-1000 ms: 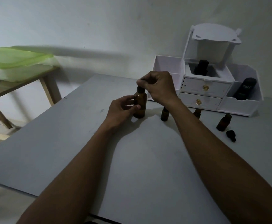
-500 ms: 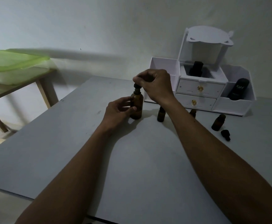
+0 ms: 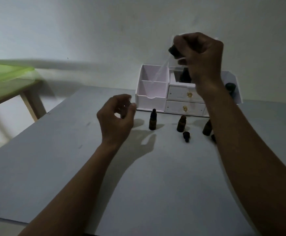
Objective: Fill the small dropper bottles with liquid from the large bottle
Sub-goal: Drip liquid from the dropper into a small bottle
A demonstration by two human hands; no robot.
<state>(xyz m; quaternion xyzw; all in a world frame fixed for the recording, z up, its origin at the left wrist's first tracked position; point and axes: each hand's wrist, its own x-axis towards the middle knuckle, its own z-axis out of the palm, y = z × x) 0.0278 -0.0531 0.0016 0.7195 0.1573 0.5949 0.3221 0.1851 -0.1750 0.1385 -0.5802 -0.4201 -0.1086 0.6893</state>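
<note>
Head view: right hand point(image 3: 201, 58) has lifted its pinched dropper point(image 3: 172, 50) out of the large bottle point(image 3: 124, 109), which left hand point(image 3: 116, 120) grips; filling can start.

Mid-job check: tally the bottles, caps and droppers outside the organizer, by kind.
Small bottles: 3
Loose caps: 2
Large bottle, in left hand: 1
Dropper, in right hand: 1
Total: 7

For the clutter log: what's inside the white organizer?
Inside the white organizer: a dark bottle in the middle compartment, a dark container in the right one, both partly covered by the right hand and forearm. The left compartment shows only white walls.
</note>
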